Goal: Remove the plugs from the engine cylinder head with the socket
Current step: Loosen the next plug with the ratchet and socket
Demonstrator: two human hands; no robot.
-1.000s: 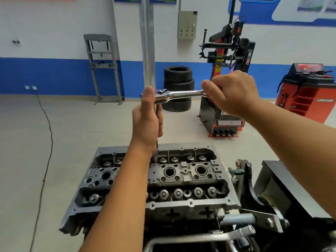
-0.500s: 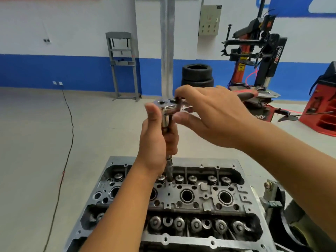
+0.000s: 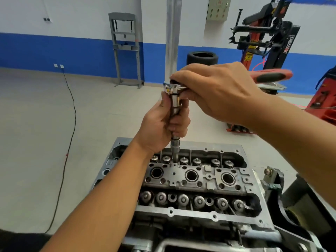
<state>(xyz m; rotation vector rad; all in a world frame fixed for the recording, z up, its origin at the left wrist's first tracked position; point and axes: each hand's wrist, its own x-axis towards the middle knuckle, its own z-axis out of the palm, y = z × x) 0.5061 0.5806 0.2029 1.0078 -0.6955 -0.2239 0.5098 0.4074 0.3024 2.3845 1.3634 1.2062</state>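
A grey engine cylinder head (image 3: 200,214) lies below me with three open round bores along its middle and rows of valve springs on either side. A chrome socket extension (image 3: 175,150) stands upright, its lower end set into the head near the far valve row. My left hand (image 3: 163,124) grips the extension's shaft. On top sits the ratchet head (image 3: 171,88), where the fingers of my right hand (image 3: 218,93) pinch it. The ratchet's red and black handle (image 3: 272,76) sticks out to the right behind that hand. No plug is visible at the socket's tip.
The head sits on a metal stand with brackets (image 3: 272,180) at its right. On the floor behind are a steel post (image 3: 172,42), a tyre stack (image 3: 202,60), a red tyre changer (image 3: 263,42) and a grey press frame (image 3: 125,48). A black cable (image 3: 71,110) runs along the floor at left.
The view has tilted down and closed in on the head. My right hand slid from the ratchet handle to the ratchet head, and my left thumb dropped from the top onto the shaft.
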